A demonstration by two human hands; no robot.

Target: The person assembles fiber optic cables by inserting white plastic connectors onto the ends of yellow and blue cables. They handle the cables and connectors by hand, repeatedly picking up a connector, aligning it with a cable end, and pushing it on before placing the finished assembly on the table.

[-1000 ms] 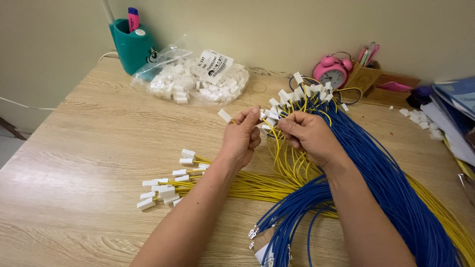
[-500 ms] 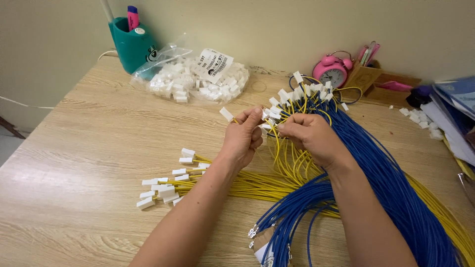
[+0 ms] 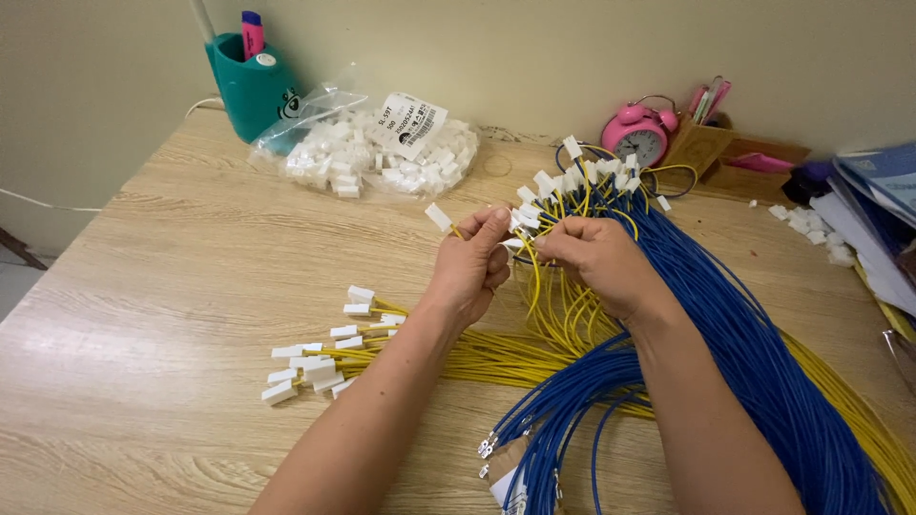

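Two hands over wooden table. Left hand pinches one yellow wire with white connector; right hand clamped on yellow wires. One blue wire bundle beside; one bag of connectors behind.

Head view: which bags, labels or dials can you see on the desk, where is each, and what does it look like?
Clear plastic bag: back of the desk, beside the teal pen cup, lumpy, full of small white plastic connectors.
White label: on top of that bag, rectangular, dark print with a barcode.
Pink alarm clock: back right, by the wall, round, white dial.
White tag: near edge, among blue wires, partly hidden.
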